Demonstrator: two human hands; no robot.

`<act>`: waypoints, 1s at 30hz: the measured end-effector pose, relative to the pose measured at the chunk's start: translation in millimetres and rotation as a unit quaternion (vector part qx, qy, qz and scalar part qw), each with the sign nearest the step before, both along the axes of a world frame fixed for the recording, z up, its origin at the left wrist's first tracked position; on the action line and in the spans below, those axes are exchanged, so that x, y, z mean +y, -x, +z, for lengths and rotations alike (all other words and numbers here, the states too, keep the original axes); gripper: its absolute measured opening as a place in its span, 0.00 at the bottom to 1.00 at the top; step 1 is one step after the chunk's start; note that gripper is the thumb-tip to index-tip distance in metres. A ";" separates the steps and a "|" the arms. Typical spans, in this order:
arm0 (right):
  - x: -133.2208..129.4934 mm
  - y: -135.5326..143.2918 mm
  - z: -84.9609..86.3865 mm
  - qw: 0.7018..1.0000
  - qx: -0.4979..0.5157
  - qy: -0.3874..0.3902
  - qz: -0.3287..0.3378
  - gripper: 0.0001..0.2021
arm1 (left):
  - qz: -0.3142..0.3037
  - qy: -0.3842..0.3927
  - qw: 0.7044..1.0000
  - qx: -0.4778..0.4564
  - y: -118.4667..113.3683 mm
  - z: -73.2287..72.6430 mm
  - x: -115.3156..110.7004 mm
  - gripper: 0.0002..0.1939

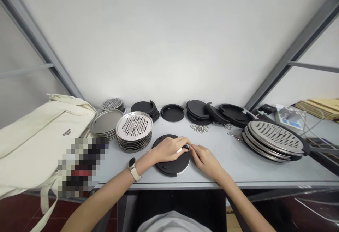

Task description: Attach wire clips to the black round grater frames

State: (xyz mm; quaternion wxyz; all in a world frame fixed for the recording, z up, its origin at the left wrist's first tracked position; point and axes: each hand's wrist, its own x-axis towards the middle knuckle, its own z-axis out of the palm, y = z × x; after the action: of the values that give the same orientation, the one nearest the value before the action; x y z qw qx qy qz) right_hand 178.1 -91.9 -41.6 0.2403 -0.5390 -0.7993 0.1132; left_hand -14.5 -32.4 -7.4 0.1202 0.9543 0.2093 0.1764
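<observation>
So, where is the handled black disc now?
In the head view's lower middle, the black disc lies under the left hand, with the right hand at its right side and a silver plate stack to its left.

Cream canvas bag [31, 129] at left, stack of flat tan sheets [320, 107] at right
The bag bears a white oval label [67, 132]; a thin white cable [322, 116] curls near a blue-and-white printed sheet [292, 119].
</observation>
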 end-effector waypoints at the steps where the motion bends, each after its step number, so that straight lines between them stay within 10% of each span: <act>1: 0.1 0.0 -0.2 1.000 0.000 0.001 0.001 0.16 | -0.002 0.000 1.000 -0.001 0.1 0.1 -0.1 0.12; 30: -0.8 2.7 2.8 0.999 0.027 0.013 -0.012 0.17 | -0.021 0.022 1.000 0.000 0.0 4.4 -2.0 0.11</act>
State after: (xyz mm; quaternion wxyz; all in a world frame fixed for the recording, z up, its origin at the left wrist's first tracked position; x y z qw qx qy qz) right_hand 175.4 -92.7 -38.8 0.2556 -0.5485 -0.7845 0.1352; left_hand -14.5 -34.4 -3.0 0.1452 0.9556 0.1928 0.1692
